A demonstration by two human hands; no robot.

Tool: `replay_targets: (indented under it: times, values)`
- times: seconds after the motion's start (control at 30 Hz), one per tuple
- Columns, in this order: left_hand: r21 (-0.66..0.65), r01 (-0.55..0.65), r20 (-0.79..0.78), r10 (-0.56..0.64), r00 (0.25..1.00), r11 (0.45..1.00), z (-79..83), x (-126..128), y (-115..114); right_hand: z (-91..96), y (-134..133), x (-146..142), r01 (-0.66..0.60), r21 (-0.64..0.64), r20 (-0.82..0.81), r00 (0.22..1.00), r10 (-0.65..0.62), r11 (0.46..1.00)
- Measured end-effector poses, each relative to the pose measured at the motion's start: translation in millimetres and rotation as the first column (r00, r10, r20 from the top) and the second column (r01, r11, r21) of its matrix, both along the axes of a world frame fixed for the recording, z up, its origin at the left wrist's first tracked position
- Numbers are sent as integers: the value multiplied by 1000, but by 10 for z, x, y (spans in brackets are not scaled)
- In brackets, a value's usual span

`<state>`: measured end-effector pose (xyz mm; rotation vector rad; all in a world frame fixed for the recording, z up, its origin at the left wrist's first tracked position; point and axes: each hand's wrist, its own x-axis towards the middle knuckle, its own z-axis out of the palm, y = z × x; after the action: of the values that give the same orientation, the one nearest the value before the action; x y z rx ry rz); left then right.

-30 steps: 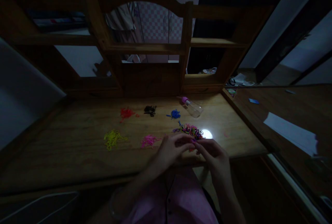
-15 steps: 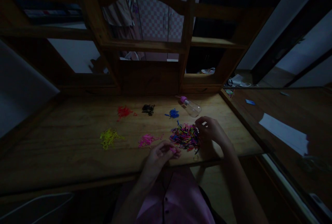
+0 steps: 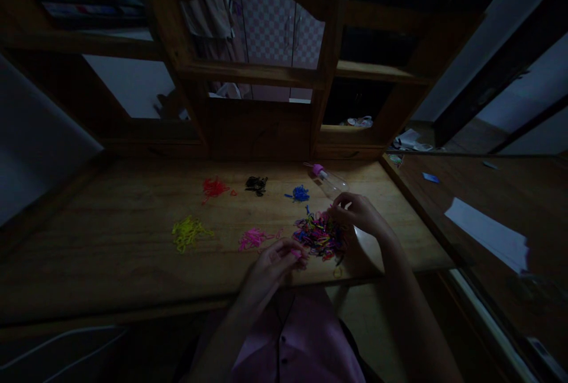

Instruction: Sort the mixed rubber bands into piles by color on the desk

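My left hand [image 3: 280,260] is closed at the near side of a mixed pile of colourful rubber bands [image 3: 320,234], with pink rubber bands [image 3: 296,253] between its fingers. At the far right edge of the pile my right hand [image 3: 358,213] pinches thumb and fingers together; what they hold is too small and dark to make out. Sorted by colour, smaller heaps lie to the left: pink bands [image 3: 252,239], yellow bands [image 3: 189,232], red bands [image 3: 214,188], black bands [image 3: 256,185] and blue bands [image 3: 300,193].
A clear bottle with a pink cap [image 3: 331,180] lies behind my right hand. The wooden desk [image 3: 110,241] has a shelf unit [image 3: 257,75] along its back. White paper [image 3: 488,234] rests on a side surface at the right. One loose band [image 3: 338,273] lies near the front edge.
My right hand has moved slightly left and up over the pile's far edge, its fingers closer together. My left hand stays by the pile with the pink bands. The view has shifted a little.
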<state>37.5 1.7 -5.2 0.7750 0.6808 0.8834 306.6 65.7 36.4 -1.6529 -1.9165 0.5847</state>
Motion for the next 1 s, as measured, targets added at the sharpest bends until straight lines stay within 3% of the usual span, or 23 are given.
replay_targets:
  times: [0.27, 0.53, 0.73, 0.87, 1.0]
  values:
    - [-23, -8, 42, 9, 999, 1000, 47, -1, -1, 55, 110, -111, -130, -3, 45, 990, 130, 991]
    - [-13, -4, 48, 4, 999, 1000, 71, -6, -1, 197, 243, -27, -336, -174, -49, 942, 333, 925]
    - [-8, 2, 61, -1, 998, 1000, 67, -3, 9, 228, 349, -123, -480, -183, 94, 860, 501, 858]
    - [-22, -12, 51, 13, 999, 1000, 72, -5, 2, 144, 445, -146, -525, -151, 184, 818, 546, 838]
    - [-4, -13, 52, 13, 999, 1000, 94, -5, -6, 104, 497, -166, -517, -205, 251, 793, 555, 831]
